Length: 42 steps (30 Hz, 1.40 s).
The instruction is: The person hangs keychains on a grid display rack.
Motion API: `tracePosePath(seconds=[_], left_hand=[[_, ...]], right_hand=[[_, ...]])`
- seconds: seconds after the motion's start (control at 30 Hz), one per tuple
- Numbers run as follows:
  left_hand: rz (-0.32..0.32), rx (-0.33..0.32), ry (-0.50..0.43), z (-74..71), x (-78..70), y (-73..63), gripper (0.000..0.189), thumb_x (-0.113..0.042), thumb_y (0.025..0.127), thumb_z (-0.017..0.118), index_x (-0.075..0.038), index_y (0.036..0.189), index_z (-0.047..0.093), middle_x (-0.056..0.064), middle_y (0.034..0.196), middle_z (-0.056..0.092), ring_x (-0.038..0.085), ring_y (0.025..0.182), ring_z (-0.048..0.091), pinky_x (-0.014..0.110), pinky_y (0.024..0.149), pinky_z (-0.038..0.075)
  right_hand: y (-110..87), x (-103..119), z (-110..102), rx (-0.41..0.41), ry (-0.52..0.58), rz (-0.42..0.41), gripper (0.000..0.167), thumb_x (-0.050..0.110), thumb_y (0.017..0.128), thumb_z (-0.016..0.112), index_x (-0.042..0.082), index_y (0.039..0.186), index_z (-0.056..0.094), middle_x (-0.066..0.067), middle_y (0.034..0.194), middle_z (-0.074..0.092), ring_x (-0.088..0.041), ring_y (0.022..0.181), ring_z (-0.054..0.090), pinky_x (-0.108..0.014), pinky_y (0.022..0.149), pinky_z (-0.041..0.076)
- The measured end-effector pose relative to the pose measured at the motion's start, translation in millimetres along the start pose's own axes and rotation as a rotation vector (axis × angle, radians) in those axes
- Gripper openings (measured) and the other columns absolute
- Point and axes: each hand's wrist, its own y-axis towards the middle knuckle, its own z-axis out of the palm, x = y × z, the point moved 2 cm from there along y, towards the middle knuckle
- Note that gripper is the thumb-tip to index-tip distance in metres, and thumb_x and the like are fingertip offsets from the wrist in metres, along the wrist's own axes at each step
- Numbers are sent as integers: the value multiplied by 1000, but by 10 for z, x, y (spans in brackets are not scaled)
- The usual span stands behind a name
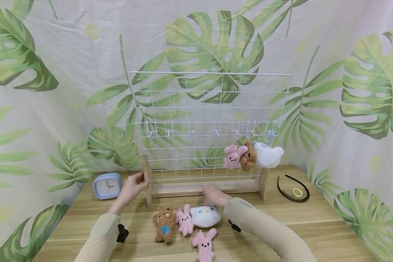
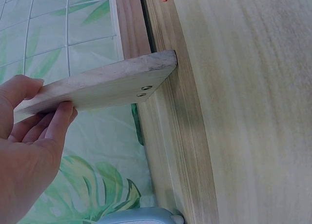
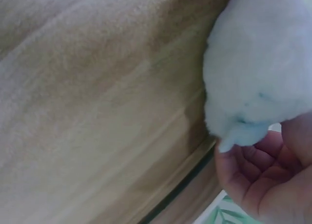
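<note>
My left hand (image 1: 133, 190) grips the left wooden end post (image 2: 107, 85) of a white wire grid rack (image 1: 211, 73), thumb on one face and fingers on the other. In front of the rack's base, my right hand (image 1: 214, 196) has its fingers curled at the top edge of a white plush toy (image 1: 205, 217). The right wrist view shows the thumb and fingers pinching this plush (image 3: 258, 63) beside a small ear; part of the grip is hidden. Left of it lie a pink bunny plush (image 1: 185, 220) and a brown bear plush (image 1: 164, 225). Another pink bunny (image 1: 204, 245) lies nearer me.
From the rack's right-hand hooks hang a pink bunny (image 1: 233, 156), a brown plush (image 1: 248, 156) and a white plush (image 1: 269, 155). Several clear hooks line the grid's left. A blue clock (image 1: 107, 186) stands left; a black headband (image 1: 293, 199) and yellow ring (image 1: 296, 193) lie right.
</note>
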Motion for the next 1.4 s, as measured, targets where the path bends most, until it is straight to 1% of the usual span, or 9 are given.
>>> tracePosePath(seconds=[0.13, 0.2, 0.43, 0.6, 0.77, 0.87, 1.0, 1.2, 1.4], left_hand=[[-1, 4, -5, 1, -9, -5, 51, -13, 100, 59, 11, 143, 45, 31, 134, 58, 43, 125, 59, 46, 96, 56], [-2, 5, -4, -3, -16, -9, 52, -14, 100, 58, 10, 143, 45, 31, 135, 58, 43, 125, 58, 47, 96, 56], [6, 7, -1, -6, -19, -15, 52, -15, 100, 58, 10, 144, 45, 31, 135, 58, 44, 126, 58, 49, 97, 55], [6, 4, 2, 11, 8, -3, 51, -14, 100, 58, 10, 143, 45, 31, 135, 58, 44, 125, 58, 48, 97, 56], [5, 2, 7, 12, 23, 1, 51, -14, 100, 58, 10, 143, 45, 31, 134, 59, 44, 124, 59, 49, 96, 56], [7, 6, 8, 0, 23, 2, 51, -13, 100, 57, 11, 143, 45, 32, 134, 58, 44, 125, 58, 50, 97, 56], [1, 9, 9, -8, 6, 3, 52, -14, 100, 58, 11, 143, 44, 31, 135, 58, 44, 125, 58, 49, 97, 56], [8, 10, 13, 3, -2, -3, 54, -16, 100, 58, 11, 144, 43, 32, 135, 57, 45, 125, 58, 48, 97, 56], [8, 20, 14, 1, 13, -2, 55, -17, 101, 57, 11, 145, 42, 32, 137, 56, 45, 126, 57, 49, 98, 55]], right_hand=[[-34, -27, -55, -1, 71, -23, 43, 7, 76, 79, 14, 49, 46, 9, 45, 35, -6, 43, 32, -17, 42, 26], [-44, -47, -80, 2, 81, -44, 39, 8, 76, 79, 12, 50, 50, 10, 45, 36, -5, 43, 32, -17, 42, 26], [-95, -118, -151, -2, 110, -111, 18, 9, 77, 78, 10, 64, 66, 9, 58, 52, -4, 53, 43, -15, 49, 36], [-183, -115, -290, -44, 168, -176, 11, 3, 77, 76, 8, 72, 67, 1, 66, 62, -3, 59, 48, -16, 56, 41], [-309, -80, -470, -93, 216, -247, 9, 1, 79, 76, 5, 77, 68, -4, 72, 68, 0, 63, 52, -13, 58, 47], [-385, -46, -577, -102, 245, -270, 7, 0, 79, 74, 4, 80, 69, -6, 75, 70, 0, 65, 57, -13, 61, 50], [-484, 12, -718, -121, 236, -306, 6, -2, 80, 70, 4, 82, 71, -6, 75, 72, 1, 65, 58, -13, 62, 51], [-634, 87, -932, -192, 182, -382, 6, 2, 84, 72, 7, 81, 75, -2, 72, 73, 6, 62, 55, -11, 59, 49], [-741, 114, -1204, -242, 157, -394, 8, 0, 85, 70, 5, 84, 75, -3, 76, 74, 3, 65, 59, -11, 60, 50]])
